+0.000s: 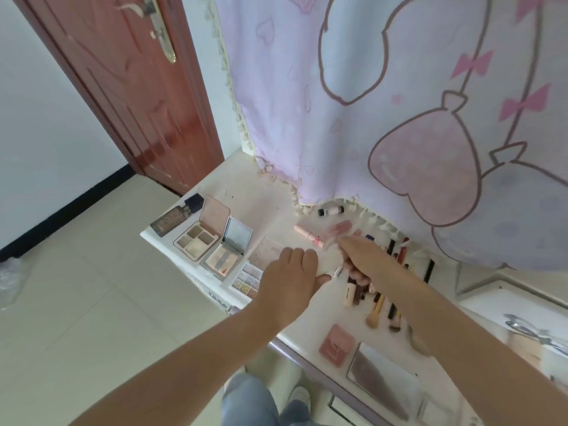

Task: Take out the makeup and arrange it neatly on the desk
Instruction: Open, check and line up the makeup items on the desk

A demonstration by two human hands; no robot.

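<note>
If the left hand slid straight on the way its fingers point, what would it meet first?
The left hand lies flat on the desk, fingers pointing toward the curtain. Likely first in line is the pink tube lying just beyond the fingertips, though depth is hard to judge.

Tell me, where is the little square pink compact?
In the head view, the pink compact lies near the desk's front edge, right of centre, beside the long mirror-like case and just below the makeup brush.

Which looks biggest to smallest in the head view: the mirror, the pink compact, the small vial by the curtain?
1. mirror
2. pink compact
3. small vial
The mirror and compact lie nearer the camera, so the vial's true size is unsure.
</note>
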